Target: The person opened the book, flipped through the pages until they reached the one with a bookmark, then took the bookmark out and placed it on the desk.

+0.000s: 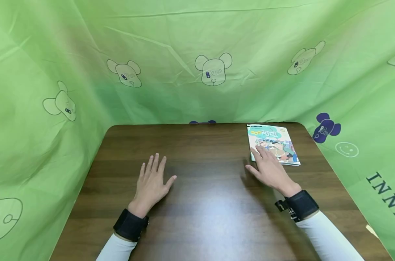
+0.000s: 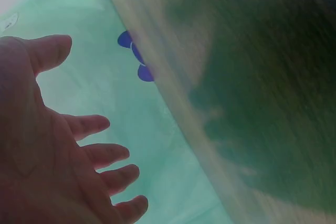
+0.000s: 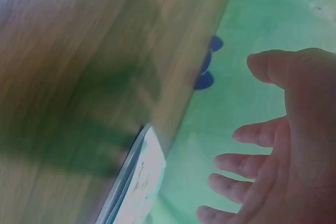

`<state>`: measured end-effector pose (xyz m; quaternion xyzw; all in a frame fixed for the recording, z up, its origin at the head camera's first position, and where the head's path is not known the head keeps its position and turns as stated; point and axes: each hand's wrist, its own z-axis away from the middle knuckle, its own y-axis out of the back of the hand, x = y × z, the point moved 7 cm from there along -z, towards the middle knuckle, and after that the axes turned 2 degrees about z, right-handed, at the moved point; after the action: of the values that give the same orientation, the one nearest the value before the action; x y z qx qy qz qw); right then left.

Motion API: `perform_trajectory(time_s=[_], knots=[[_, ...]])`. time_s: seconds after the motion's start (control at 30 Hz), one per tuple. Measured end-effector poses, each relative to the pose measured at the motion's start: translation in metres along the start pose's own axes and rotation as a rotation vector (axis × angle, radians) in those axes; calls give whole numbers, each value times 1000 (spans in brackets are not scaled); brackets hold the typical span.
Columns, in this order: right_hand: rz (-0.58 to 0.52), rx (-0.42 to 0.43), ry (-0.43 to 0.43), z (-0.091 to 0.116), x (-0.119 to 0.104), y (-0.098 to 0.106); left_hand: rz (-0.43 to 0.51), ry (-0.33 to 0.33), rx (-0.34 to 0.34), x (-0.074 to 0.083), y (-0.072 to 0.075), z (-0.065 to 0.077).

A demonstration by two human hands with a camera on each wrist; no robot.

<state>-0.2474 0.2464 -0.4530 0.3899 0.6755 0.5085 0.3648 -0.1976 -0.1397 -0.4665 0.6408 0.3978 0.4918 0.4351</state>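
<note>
An illustrated book (image 1: 287, 145) with a white and teal cover lies at the far right of the table, near its back edge. My right hand (image 1: 271, 169) is over the book's near left corner, palm down with fingers spread and nothing gripped. In the right wrist view, a gap shows between the right hand (image 3: 294, 150) and the book (image 3: 143, 182), whose layered edge faces the camera. Left of the table's middle, my left hand (image 1: 151, 186) hovers with straight, spread fingers. The left wrist view shows that hand (image 2: 58, 145) holding nothing above the wood.
The brown wooden table (image 1: 197, 152) has rounded back corners. Green cloth (image 1: 171, 43) printed with bear heads hangs behind it and along both sides. A small pale object (image 1: 371, 230) sits at the table's right edge. Black bands (image 1: 129, 225) circle both wrists.
</note>
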Motion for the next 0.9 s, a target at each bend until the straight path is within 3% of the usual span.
perform_trajectory(time_s=[0.4, 0.7, 0.9], knots=[[-36, -36, -73, -7, 55, -3, 37, -26, -36, 12, -2, 3], [-6, -104, -111, -3, 95, -21, 43, -49, -85, 21, -8, 6], [19, -112, -115, 2, 108, -32, 70, -58, -125, 27, -13, 10]])
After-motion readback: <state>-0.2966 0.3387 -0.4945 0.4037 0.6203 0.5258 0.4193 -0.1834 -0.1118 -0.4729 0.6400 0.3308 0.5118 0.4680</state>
